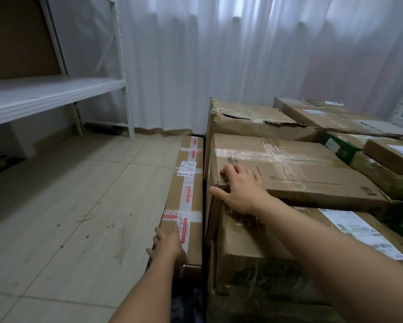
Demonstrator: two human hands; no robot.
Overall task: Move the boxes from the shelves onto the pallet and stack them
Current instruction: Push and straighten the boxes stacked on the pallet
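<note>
A long narrow cardboard box [189, 190] with white and red tape lies low along the left side of the stack. My left hand [167, 247] rests on its near left corner, fingers curved over the edge. My right hand [239, 187] lies flat with spread fingers on the near left corner of a wide flat taped box [296, 169] on top of the stack. Beneath that sits a big box with a shipping label [265, 248]. A torn box [254, 120] stands behind. The pallet itself is hidden under the boxes.
White metal shelves [44, 94] stand at the left, with a brown board [16, 36] behind them. More boxes, some green [340, 148], fill the right side. White curtains [219, 54] hang at the back. The tiled floor [79, 206] spreads left of the stack.
</note>
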